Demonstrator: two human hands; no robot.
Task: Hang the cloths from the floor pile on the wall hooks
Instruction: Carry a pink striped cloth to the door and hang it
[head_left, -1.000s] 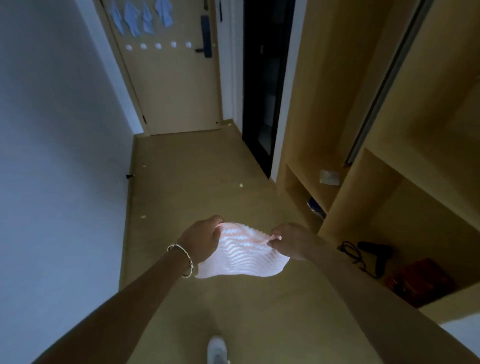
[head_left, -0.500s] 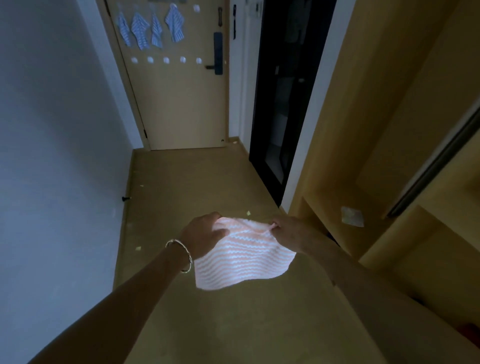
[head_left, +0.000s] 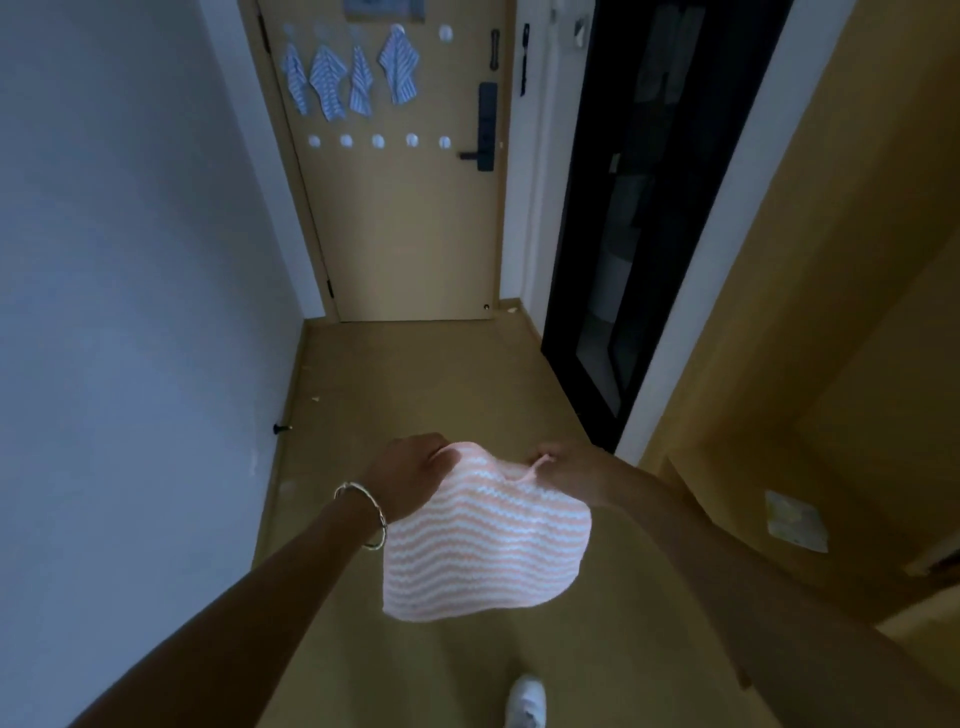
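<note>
Head view.

A: What has changed over the last second?

B: The door (head_left: 415, 223) at the far end has grown larger, and its upper row of hooks, cut off before, is now in full sight. The person is walking toward it, and a white shoe (head_left: 527, 701) shows at the near edge.

A: And the cloth?

B: The pink-and-white striped cloth (head_left: 483, 545) hangs in mid-air between both hands, above the floor (head_left: 415, 384) and well short of the door. The left hand (head_left: 410, 475), with a bracelet (head_left: 363, 514) at its wrist, grips the upper left edge with curled fingers. The right hand (head_left: 569, 470) pinches the top right corner, where a small pink loop (head_left: 537, 466) sticks up.

A: Same grip as before?

B: Much the same. The cloth has only spread a little flatter.

A: What does that mean for the task?

B: Four blue striped cloths (head_left: 353, 78) already hang on the upper row. One free hook (head_left: 445, 32) stands at that row's right end, and five lower hooks (head_left: 378, 141) are bare. I judge this to be the carry step. The loop is ready in the right hand, so what remains is to close the distance and slip it over a bare hook. The floor pile is out of view.
</note>
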